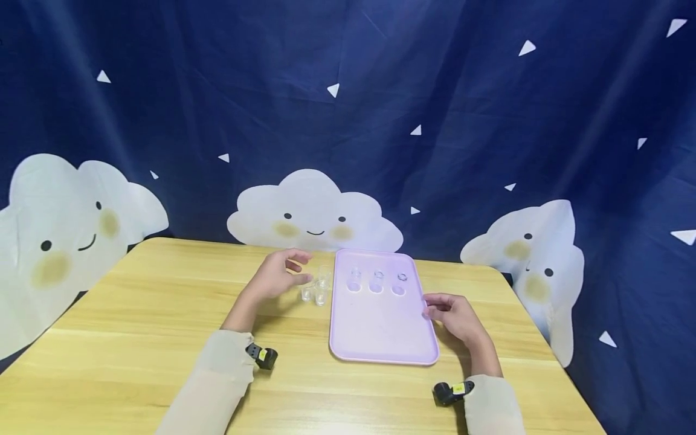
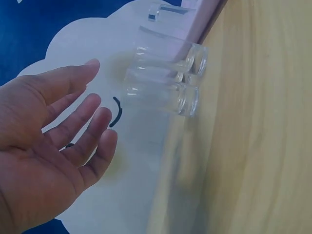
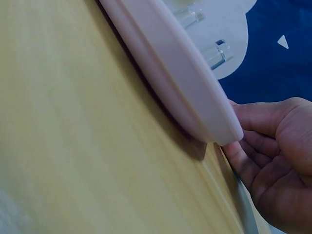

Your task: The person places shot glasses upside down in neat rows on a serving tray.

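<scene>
In the head view, my left hand (image 1: 279, 275) hovers left of a cluster of small clear glasses (image 1: 321, 295) standing on the table. Its fingers are spread and loosely bent, and it holds nothing. The left wrist view shows a gap between that hand (image 2: 68, 131) and the glasses (image 2: 165, 92). Right of the cluster lies a pale pink-lilac tray (image 1: 383, 338) with three clear glasses (image 1: 376, 284) in a row across its far half. My right hand (image 1: 457, 317) holds the tray's right rim; in the right wrist view, its thumb is above the rim (image 3: 214, 112) and its fingers are lower.
A light wooden table (image 1: 136, 320) carries everything. Behind it hangs a dark blue curtain (image 1: 375, 48) with white clouds and small triangles. A small black camera is strapped to each wrist over the pale sleeves (image 1: 209, 377).
</scene>
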Tool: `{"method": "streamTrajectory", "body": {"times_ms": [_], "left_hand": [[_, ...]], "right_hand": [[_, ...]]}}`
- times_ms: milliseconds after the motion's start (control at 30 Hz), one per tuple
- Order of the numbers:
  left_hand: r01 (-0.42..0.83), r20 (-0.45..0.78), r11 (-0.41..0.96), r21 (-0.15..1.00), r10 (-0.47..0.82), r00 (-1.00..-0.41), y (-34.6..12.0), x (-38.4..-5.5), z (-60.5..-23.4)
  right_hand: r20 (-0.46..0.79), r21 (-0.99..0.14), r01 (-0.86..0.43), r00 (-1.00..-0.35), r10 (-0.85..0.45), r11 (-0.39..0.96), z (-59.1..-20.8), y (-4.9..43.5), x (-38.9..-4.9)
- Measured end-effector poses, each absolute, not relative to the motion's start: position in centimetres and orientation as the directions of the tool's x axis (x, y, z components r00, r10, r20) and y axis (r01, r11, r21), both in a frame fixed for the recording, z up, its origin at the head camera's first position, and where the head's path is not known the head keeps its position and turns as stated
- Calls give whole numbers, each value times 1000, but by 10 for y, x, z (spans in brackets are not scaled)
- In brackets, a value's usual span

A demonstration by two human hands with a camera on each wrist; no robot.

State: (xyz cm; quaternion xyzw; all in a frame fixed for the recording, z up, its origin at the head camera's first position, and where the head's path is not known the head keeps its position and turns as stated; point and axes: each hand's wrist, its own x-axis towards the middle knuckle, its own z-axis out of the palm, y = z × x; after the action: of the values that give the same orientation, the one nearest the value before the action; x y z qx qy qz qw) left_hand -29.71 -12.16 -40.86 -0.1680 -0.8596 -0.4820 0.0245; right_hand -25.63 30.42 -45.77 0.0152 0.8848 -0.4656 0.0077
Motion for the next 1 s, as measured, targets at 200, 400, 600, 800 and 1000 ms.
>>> {"method": "streamTrajectory", "body": {"times_ms": [200,400,600,800,1000], "left_hand": [[287,155,462,839,303,-940,-127,-297,-412],[260,116,474,841,312,-943,-131,-297,-414],[218,40,468,857,360,-932,-131,-297,-414],[210,22,472,856,374,-927,-130,-297,-420],[215,17,487,846,379,-925,-129,-297,-425]], "right_hand": [[-30,-821,35,-999,19,569,-459,304,-257],[-9,-826,11,-1000,7,564,-458,304,-256],[-11,-831,12,-1000,4,556,-455,305,-255],[-20,-837,18,-1000,2,547,-455,304,-256],[-8,-831,6,-1000,-2,556,-455,304,-257]]}}
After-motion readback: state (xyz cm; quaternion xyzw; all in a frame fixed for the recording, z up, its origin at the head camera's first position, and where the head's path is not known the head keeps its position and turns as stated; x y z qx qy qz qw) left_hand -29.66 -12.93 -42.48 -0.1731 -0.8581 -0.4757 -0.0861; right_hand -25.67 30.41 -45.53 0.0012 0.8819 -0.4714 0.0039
